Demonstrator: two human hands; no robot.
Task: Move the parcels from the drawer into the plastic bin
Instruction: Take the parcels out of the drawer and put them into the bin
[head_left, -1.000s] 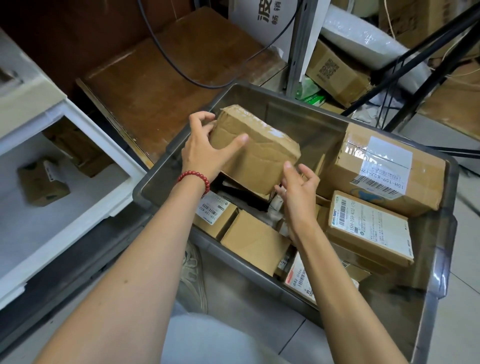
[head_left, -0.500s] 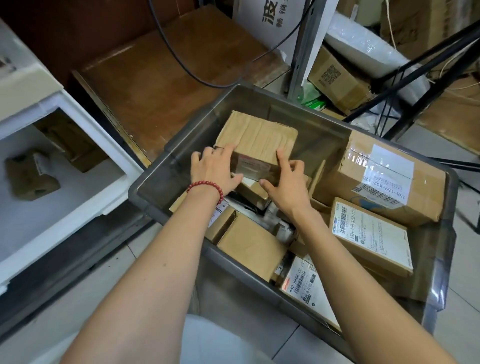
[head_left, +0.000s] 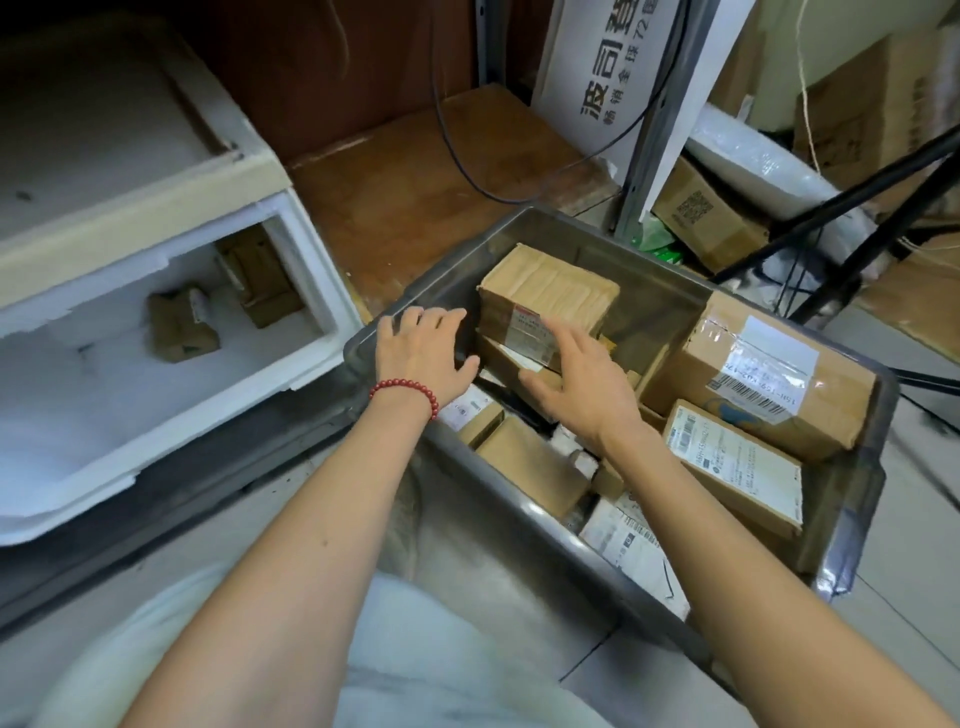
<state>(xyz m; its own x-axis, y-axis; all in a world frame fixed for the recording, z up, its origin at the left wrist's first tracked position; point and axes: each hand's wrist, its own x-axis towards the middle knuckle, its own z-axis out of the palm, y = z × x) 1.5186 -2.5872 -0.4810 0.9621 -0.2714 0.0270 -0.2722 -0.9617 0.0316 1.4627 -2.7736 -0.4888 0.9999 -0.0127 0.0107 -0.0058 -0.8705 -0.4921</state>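
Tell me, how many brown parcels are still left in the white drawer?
2: a small brown cardboard parcel near the white drawer's middle, and a darker brown parcel in its far right corner. More may hide under the top.

Right hand (head_left: 582, 384) covers front lower corner of top parcel (head_left: 548, 291); contact vs hover unclear. Left hand (head_left: 423, 353) over bin (head_left: 852, 519) corner, touch unclear. Label on top parcel blurred, unreadable. Parcels under hands mostly hidden. Two parcels in drawer (head_left: 311, 291) soft, detail lost; drawer cut off by left edge. Sign (head_left: 613, 78) text cropped at top edge.
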